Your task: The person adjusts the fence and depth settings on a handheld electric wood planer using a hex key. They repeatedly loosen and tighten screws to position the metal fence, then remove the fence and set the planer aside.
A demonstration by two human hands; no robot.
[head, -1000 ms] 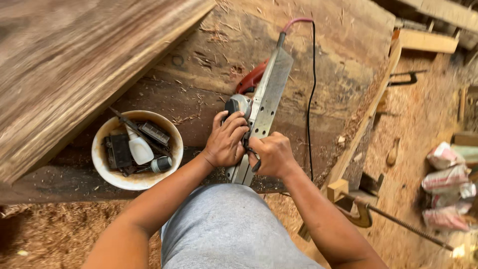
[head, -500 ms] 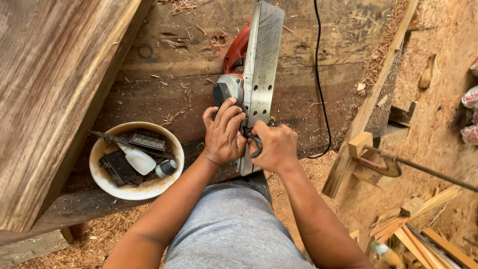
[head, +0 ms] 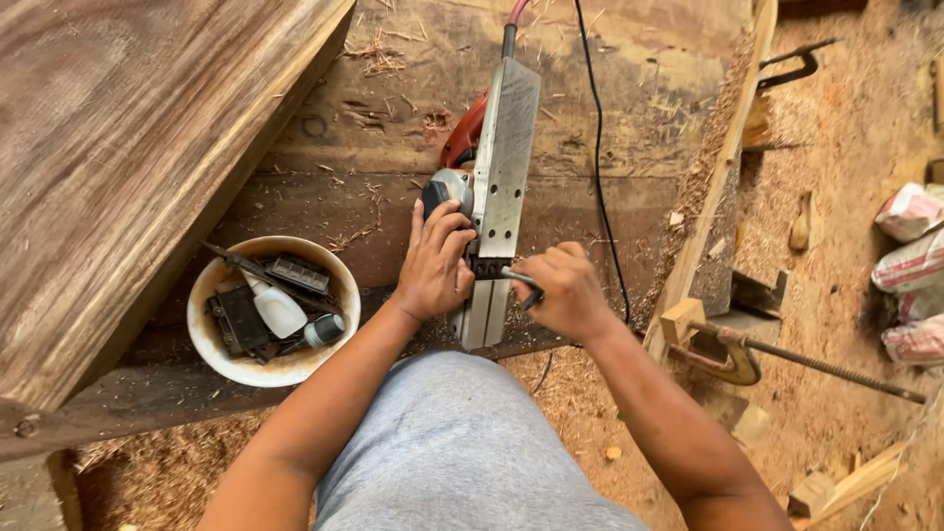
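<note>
An electric planer (head: 503,172) lies upside down on a wooden workbench (head: 629,128), its silver sole plate facing up and its red body beneath. My left hand (head: 436,264) grips the planer's side next to the blade slot. My right hand (head: 560,290) holds a small metal wrench (head: 521,280), its tip at the dark blade drum (head: 489,266) in the sole. A black cord (head: 595,147) runs from the far end of the planer across the bench.
A white bowl (head: 218,359) with a small white bottle and dark tool parts sits on the bench at left. A wide plank (head: 118,167) slopes at upper left. A clamp (head: 733,354), wood offcuts, sacks (head: 910,261) and sawdust lie on the ground at right.
My view has shifted, so the planer now sits more upright in frame. My right hand has drawn slightly to the right of the blade slot; the left stays on the planer.
</note>
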